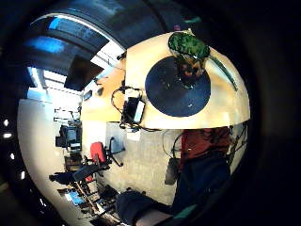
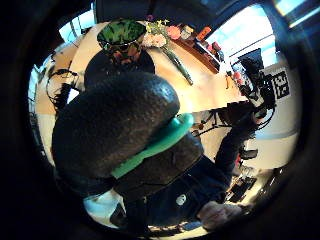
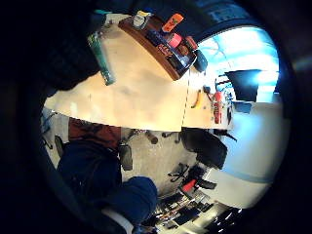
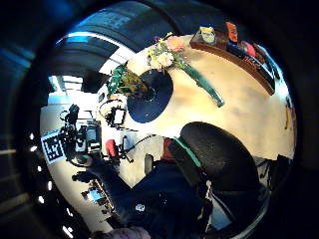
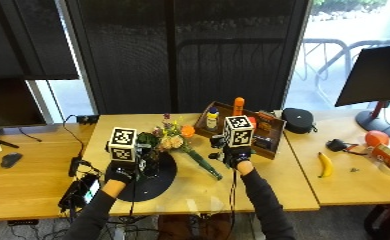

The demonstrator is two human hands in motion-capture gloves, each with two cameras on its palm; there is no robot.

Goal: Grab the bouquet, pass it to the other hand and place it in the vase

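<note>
The bouquet (image 5: 174, 140) lies flat on the wooden table, its cream, orange and yellow flowers beside the vase and its green wrapped stem (image 5: 205, 167) pointing toward the table's front edge. A dark green glass vase (image 5: 148, 156) stands upright on a round dark mat (image 5: 156, 182). My left hand (image 5: 120, 172) hovers just left of the vase, fingers relaxed and holding nothing; its thumb (image 2: 120, 125) fills the thumb side palm view. My right hand (image 5: 236, 157) hovers right of the stem, also holding nothing. The bouquet (image 4: 164, 55) and vase (image 4: 124, 79) both show in the right thumb side view.
A wooden tray (image 5: 269, 145) with bottles and cans stands behind my right hand. A banana (image 5: 325, 164) and a black pouch (image 5: 298, 120) lie further right. Cables and a power block (image 5: 82, 187) sit at the table's left edge.
</note>
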